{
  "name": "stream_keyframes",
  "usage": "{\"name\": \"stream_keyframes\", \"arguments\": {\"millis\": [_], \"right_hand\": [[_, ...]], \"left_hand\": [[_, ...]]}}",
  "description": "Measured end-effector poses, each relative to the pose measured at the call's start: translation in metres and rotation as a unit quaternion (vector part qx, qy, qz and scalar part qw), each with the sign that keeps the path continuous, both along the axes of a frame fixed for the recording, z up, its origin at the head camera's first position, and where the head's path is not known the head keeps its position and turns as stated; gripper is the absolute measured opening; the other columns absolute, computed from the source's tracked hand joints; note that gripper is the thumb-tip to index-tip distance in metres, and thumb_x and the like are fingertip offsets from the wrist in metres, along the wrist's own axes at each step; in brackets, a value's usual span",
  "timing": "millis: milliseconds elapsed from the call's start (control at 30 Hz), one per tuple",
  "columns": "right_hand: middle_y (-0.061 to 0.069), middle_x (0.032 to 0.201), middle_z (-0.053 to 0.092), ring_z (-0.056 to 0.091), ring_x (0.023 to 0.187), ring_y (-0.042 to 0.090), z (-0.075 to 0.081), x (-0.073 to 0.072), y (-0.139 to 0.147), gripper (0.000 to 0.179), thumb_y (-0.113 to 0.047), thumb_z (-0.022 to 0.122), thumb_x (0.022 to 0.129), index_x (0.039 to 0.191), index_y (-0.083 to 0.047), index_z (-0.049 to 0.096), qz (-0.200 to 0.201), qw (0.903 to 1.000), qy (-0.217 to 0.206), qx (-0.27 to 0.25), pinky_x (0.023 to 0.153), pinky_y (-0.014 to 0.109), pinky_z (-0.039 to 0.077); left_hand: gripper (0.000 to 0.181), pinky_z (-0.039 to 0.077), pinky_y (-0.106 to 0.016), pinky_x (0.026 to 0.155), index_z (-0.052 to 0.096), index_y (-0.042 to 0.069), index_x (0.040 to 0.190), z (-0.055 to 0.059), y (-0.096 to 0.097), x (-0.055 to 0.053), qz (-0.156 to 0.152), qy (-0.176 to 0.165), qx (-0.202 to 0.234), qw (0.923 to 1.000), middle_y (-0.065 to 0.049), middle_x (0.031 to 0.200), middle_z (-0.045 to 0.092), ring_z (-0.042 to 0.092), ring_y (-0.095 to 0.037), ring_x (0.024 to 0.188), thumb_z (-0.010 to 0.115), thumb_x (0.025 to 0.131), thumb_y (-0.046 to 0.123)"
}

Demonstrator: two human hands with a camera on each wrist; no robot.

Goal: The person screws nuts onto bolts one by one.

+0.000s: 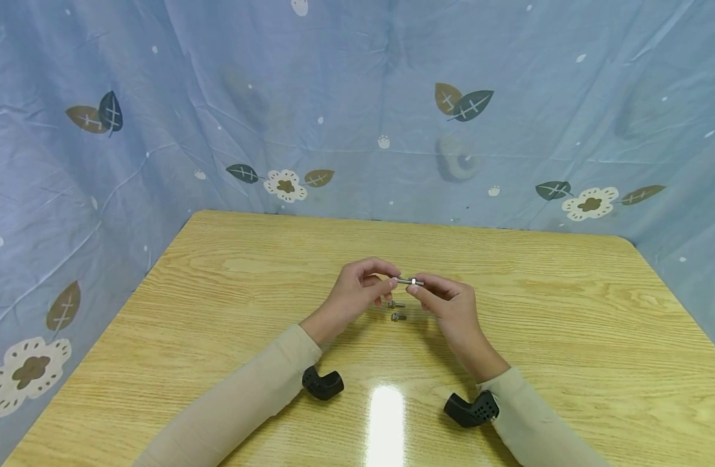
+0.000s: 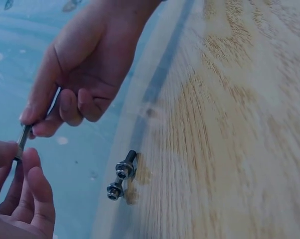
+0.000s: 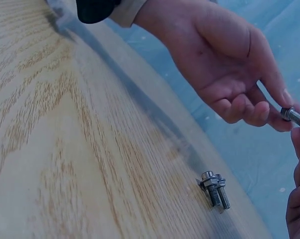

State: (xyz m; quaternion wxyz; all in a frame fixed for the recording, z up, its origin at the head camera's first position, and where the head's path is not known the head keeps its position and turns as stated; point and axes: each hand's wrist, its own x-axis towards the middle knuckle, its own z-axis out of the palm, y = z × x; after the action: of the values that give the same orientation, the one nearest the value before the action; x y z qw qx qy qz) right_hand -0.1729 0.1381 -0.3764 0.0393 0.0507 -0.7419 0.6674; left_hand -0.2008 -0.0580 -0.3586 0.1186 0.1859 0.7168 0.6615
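Observation:
A slim metal bolt (image 1: 404,281) is held up over the table, level between both hands. My left hand (image 1: 357,289) pinches its left end between thumb and forefinger, the other fingers curled in. In the right wrist view the bolt's wider end (image 3: 287,113) sits at the left fingertips, with threads running off toward the right hand. A bright hex nut (image 1: 413,281) shows on the bolt, and my right hand (image 1: 455,306) pinches there with thumb and forefinger. Below the hands, two short bolts with nuts or washers, a rear one (image 1: 396,304) and a front one (image 1: 398,317), lie side by side.
The wood-grain table (image 1: 229,311) spreads under both arms. A blue patterned curtain (image 1: 357,110) hangs behind it and along the sides. Each wrist wears a black mount, the left one (image 1: 322,384) and the right one (image 1: 471,410). A bright reflection shows at the front.

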Motion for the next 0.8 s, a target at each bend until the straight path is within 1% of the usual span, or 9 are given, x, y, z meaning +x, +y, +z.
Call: {"name": "stream_keyframes", "arguments": {"millis": [67,133,233,300,433,500,600,667,800], "right_hand": [[-0.012,0.086,0.068,0.056,0.070,0.013,-0.0004,-0.0001,0.0003,0.031,-0.023,0.071,0.089,0.110,0.000,0.070,0.000,1.0000,-0.001,-0.001,0.066,0.029,0.052],[-0.012,0.085,0.067,0.055,0.069,0.011,-0.0007,-0.0002,0.0005,0.032,-0.024,0.071,0.090,0.111,-0.001,0.070,0.000,1.0000,-0.003,-0.002,0.066,0.030,0.051],[-0.012,0.085,0.068,0.056,0.070,0.013,-0.0008,0.0000,0.0006,0.032,-0.025,0.071,0.090,0.112,-0.001,0.070,-0.001,1.0000,-0.004,0.001,0.066,0.030,0.052],[-0.012,0.087,0.068,0.057,0.071,0.015,-0.0006,0.0002,0.0005,0.032,-0.025,0.071,0.090,0.112,-0.001,0.070,-0.002,1.0000,-0.006,0.002,0.067,0.030,0.052],[-0.012,0.090,0.070,0.060,0.076,0.019,-0.0002,0.0004,0.0002,0.033,-0.024,0.072,0.089,0.112,-0.001,0.070,-0.005,0.9999,-0.011,0.002,0.069,0.029,0.054],[-0.012,0.091,0.070,0.060,0.077,0.020,-0.0002,0.0003,0.0000,0.033,-0.024,0.072,0.089,0.112,-0.001,0.070,-0.006,0.9999,-0.010,0.001,0.069,0.029,0.054],[-0.012,0.091,0.070,0.060,0.077,0.020,-0.0002,0.0002,-0.0002,0.032,-0.023,0.072,0.089,0.112,-0.001,0.070,-0.005,1.0000,-0.008,0.000,0.069,0.027,0.054],[-0.012,0.090,0.070,0.060,0.077,0.020,-0.0003,0.0000,0.0000,0.030,-0.021,0.070,0.090,0.112,0.000,0.070,-0.005,1.0000,-0.005,0.002,0.069,0.027,0.054],[-0.013,0.089,0.069,0.060,0.077,0.019,-0.0007,0.0000,0.0000,0.029,-0.020,0.070,0.090,0.112,0.000,0.069,-0.006,1.0000,-0.005,0.002,0.068,0.026,0.053]], "left_hand": [[0.023,0.053,-0.050,0.072,0.063,0.004,0.117,0.0003,-0.0004,0.0004,-0.004,0.001,0.004,1.0000,-0.024,0.107,0.062,0.059,-0.047,0.087,0.062,0.095,0.013],[0.023,0.052,-0.051,0.073,0.063,0.005,0.117,0.0003,-0.0007,0.0005,-0.007,-0.004,0.007,0.9999,-0.022,0.108,0.062,0.058,-0.048,0.089,0.062,0.095,0.012],[0.023,0.053,-0.051,0.075,0.064,0.010,0.118,-0.0004,-0.0005,-0.0001,-0.008,-0.018,0.005,0.9998,-0.019,0.113,0.062,0.058,-0.048,0.092,0.061,0.096,0.017],[0.023,0.053,-0.048,0.074,0.064,0.011,0.117,-0.0011,0.0001,-0.0008,-0.007,-0.028,-0.003,0.9996,-0.018,0.114,0.063,0.059,-0.048,0.092,0.059,0.098,0.022],[0.026,0.054,-0.042,0.072,0.065,0.010,0.114,-0.0015,0.0013,-0.0018,-0.003,-0.043,-0.014,0.9990,-0.021,0.109,0.065,0.060,-0.047,0.091,0.057,0.099,0.028],[0.025,0.054,-0.041,0.071,0.066,0.009,0.113,-0.0009,0.0016,-0.0015,0.000,-0.042,-0.013,0.9990,-0.022,0.107,0.066,0.060,-0.047,0.090,0.057,0.099,0.027],[0.023,0.053,-0.041,0.069,0.065,0.008,0.115,-0.0002,0.0014,-0.0006,0.004,-0.033,-0.008,0.9994,-0.022,0.106,0.065,0.060,-0.047,0.088,0.058,0.099,0.021],[0.022,0.053,-0.043,0.070,0.064,0.006,0.116,-0.0001,0.0013,0.0000,0.005,-0.024,-0.006,0.9997,-0.023,0.106,0.064,0.060,-0.046,0.087,0.059,0.098,0.018],[0.018,0.053,-0.048,0.072,0.065,0.009,0.113,-0.0006,0.0004,0.0008,0.001,-0.012,0.000,0.9999,-0.027,0.105,0.061,0.059,-0.049,0.088,0.062,0.096,0.013]]}}
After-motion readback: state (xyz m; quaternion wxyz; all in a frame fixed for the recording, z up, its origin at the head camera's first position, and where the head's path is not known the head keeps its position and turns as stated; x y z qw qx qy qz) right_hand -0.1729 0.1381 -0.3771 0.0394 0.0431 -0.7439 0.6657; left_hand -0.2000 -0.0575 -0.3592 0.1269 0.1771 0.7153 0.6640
